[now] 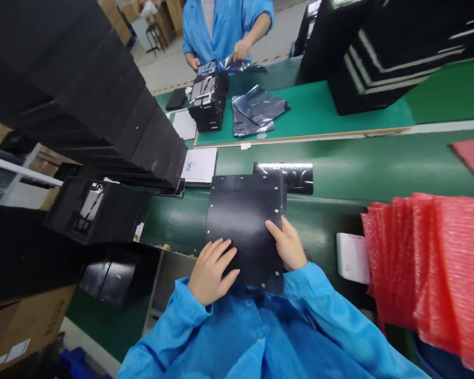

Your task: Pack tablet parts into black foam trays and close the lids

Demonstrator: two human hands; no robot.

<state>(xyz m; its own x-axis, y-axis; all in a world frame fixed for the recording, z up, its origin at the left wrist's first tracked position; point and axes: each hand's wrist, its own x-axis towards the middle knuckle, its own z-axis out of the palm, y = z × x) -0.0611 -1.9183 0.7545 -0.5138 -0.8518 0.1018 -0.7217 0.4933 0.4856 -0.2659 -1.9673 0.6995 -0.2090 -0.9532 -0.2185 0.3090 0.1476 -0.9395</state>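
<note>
A flat black panel (245, 210) with pale dots along its edges lies in front of my chest, at the near edge of the green bench. My right hand (289, 245) grips its right edge, thumb on top and the other fingers mostly hidden beneath. On the panel's lower left edge rests my left hand (213, 268), fingers stretched out and slightly apart. Just behind the panel lies a glossy black rectangular piece (300, 178), partly covered by it. What is under the panel I cannot make out.
Red bubble-wrap bags (450, 263) and a white box-like device (352, 258) are at right. Tall stacks of black trays (114, 100) rise at left. Across the bench, a co-worker in blue (225, 26) handles a shiny film bag near stacked devices (208, 100) and silvery bags (258, 110).
</note>
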